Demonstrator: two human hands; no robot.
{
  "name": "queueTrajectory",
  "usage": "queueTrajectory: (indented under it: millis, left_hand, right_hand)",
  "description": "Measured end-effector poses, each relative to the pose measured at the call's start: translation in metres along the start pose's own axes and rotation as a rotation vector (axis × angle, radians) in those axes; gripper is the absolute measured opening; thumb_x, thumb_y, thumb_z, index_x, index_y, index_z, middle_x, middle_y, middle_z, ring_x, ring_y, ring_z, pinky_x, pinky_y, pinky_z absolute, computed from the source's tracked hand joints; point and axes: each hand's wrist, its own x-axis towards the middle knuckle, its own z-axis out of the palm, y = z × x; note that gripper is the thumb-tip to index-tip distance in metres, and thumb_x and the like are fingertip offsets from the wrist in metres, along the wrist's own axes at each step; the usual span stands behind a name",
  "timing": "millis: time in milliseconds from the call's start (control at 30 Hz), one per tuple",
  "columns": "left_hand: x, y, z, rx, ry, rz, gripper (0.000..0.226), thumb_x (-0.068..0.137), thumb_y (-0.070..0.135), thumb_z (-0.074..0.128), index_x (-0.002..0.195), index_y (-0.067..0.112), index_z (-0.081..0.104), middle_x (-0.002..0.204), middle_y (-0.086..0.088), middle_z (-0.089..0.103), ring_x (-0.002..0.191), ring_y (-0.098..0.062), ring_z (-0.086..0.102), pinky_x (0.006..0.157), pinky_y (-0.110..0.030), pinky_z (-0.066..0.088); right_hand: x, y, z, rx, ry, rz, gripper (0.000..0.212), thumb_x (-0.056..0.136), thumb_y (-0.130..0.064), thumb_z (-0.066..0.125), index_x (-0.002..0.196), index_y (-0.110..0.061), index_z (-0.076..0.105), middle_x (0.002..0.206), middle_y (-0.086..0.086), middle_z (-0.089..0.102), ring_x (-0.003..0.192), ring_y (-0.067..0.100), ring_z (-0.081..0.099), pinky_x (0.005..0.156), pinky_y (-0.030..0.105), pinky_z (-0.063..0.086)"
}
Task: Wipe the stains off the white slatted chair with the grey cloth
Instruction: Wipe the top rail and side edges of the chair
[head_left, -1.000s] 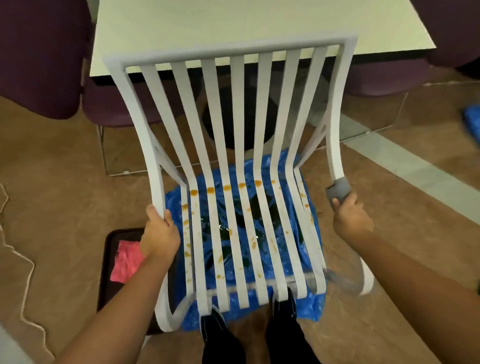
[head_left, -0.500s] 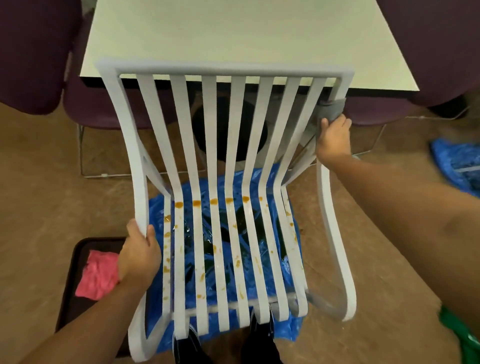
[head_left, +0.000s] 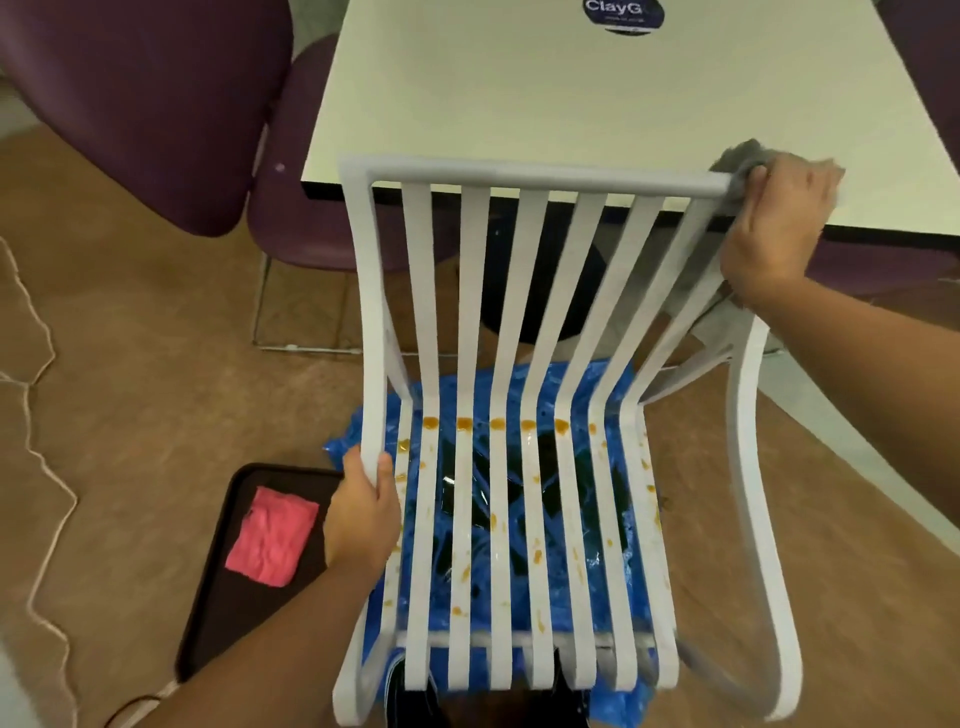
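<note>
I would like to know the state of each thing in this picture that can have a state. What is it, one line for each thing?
white slatted chair: seat slats spotted with orange-brown stains
grey cloth: bunched, pressed on the back's top right corner
right hand: grips the grey cloth
left hand: grips the chair's left rail
pink cloth: lies flat on the dark tray
blue plastic sheet: crumpled, spread under the chair

The white slatted chair (head_left: 537, 364), its seat slats spotted with orange stains (head_left: 493, 423), has the grey cloth (head_left: 740, 163) at its top-right corner.
</note>
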Motion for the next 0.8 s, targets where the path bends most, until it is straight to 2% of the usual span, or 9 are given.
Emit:
queueTrajectory:
  millis: [167,233,367,433,500,533,633,733,800]
  left_hand:
    - [0.005,-0.009,0.003,0.021,0.013,0.004,0.048,0.098,0.07,0.022,0.124,0.034,0.039,0.087,0.003,0.069,0.078,-0.021,0.07,0.073,-0.05,0.06]
    - [0.007,-0.012,0.004,0.02,0.017,0.004,0.055,0.095,0.074,0.019,0.127,0.034,0.039,0.091,0.003,0.07,0.083,-0.022,0.071,0.076,-0.05,0.059]
    - [0.007,-0.011,0.004,-0.003,0.021,0.002,0.056,0.093,0.076,0.019,0.125,0.036,0.041,0.092,0.006,0.069,0.085,-0.019,0.071,0.078,-0.049,0.059]
    - [0.006,-0.01,0.004,0.003,0.031,0.0,0.04,0.098,0.068,0.025,0.119,0.039,0.042,0.087,0.008,0.068,0.081,-0.018,0.069,0.076,-0.049,0.059]
    - [0.007,-0.011,0.003,-0.016,0.038,0.007,0.032,0.099,0.064,0.028,0.116,0.041,0.042,0.085,0.009,0.067,0.078,-0.016,0.068,0.075,-0.049,0.059]
    - [0.007,-0.011,0.004,-0.033,0.036,0.013,0.033,0.098,0.065,0.028,0.117,0.042,0.043,0.085,0.009,0.067,0.078,-0.015,0.069,0.074,-0.049,0.059]
    - [0.006,-0.011,0.003,-0.054,0.054,0.012,0.04,0.098,0.067,0.027,0.124,0.041,0.042,0.091,0.01,0.068,0.084,-0.014,0.069,0.079,-0.047,0.059]
    - [0.004,-0.009,0.002,-0.061,0.125,-0.042,0.051,0.102,0.06,0.027,0.144,0.032,0.032,0.12,0.004,0.064,0.106,-0.02,0.065,0.088,-0.04,0.051]
    - [0.001,-0.006,0.001,-0.107,0.167,-0.05,0.056,0.102,0.059,0.024,0.149,0.028,0.028,0.135,0.0,0.057,0.113,-0.023,0.062,0.089,-0.04,0.05]
  right_hand:
    - [-0.001,-0.101,0.012,-0.034,-0.151,-0.284,0.048,0.104,-0.033,0.018,0.098,-0.012,0.061,0.091,0.011,0.062,0.083,0.035,0.053,0.079,0.04,0.033]
    - [-0.011,-0.143,0.019,0.006,-0.136,-0.357,0.045,0.105,-0.033,0.02,0.1,-0.016,0.061,0.091,0.006,0.062,0.082,0.031,0.055,0.077,0.038,0.034]
    - [-0.028,-0.219,0.04,0.067,-0.116,-0.601,0.041,0.106,-0.032,0.027,0.122,-0.018,0.062,0.102,0.005,0.067,0.09,0.029,0.059,0.082,0.039,0.041]
    - [-0.033,-0.253,0.054,0.076,-0.093,-0.785,0.039,0.105,-0.023,0.034,0.137,-0.017,0.056,0.12,0.007,0.066,0.108,0.03,0.061,0.095,0.042,0.045]
    - [-0.039,-0.278,0.071,0.063,-0.077,-0.92,0.048,0.102,-0.011,0.034,0.149,-0.015,0.044,0.143,0.008,0.056,0.132,0.03,0.051,0.113,0.046,0.036]
    - [-0.04,-0.286,0.077,0.044,-0.058,-0.98,0.051,0.101,-0.007,0.036,0.151,-0.015,0.041,0.148,0.007,0.051,0.138,0.029,0.047,0.117,0.047,0.031]
    - [-0.051,-0.302,0.095,-0.046,0.018,-1.2,0.042,0.1,-0.01,0.051,0.141,-0.018,0.055,0.146,0.002,0.054,0.136,0.025,0.05,0.116,0.045,0.033]
    - [-0.087,-0.298,0.106,-0.07,-0.164,-1.354,0.045,0.089,-0.005,0.065,0.132,-0.017,0.064,0.139,0.004,0.061,0.134,0.025,0.052,0.118,0.045,0.027]
    - [-0.124,-0.288,0.107,0.045,-0.339,-1.33,0.052,0.081,-0.002,0.069,0.131,-0.016,0.065,0.136,0.007,0.063,0.134,0.026,0.052,0.121,0.043,0.014]
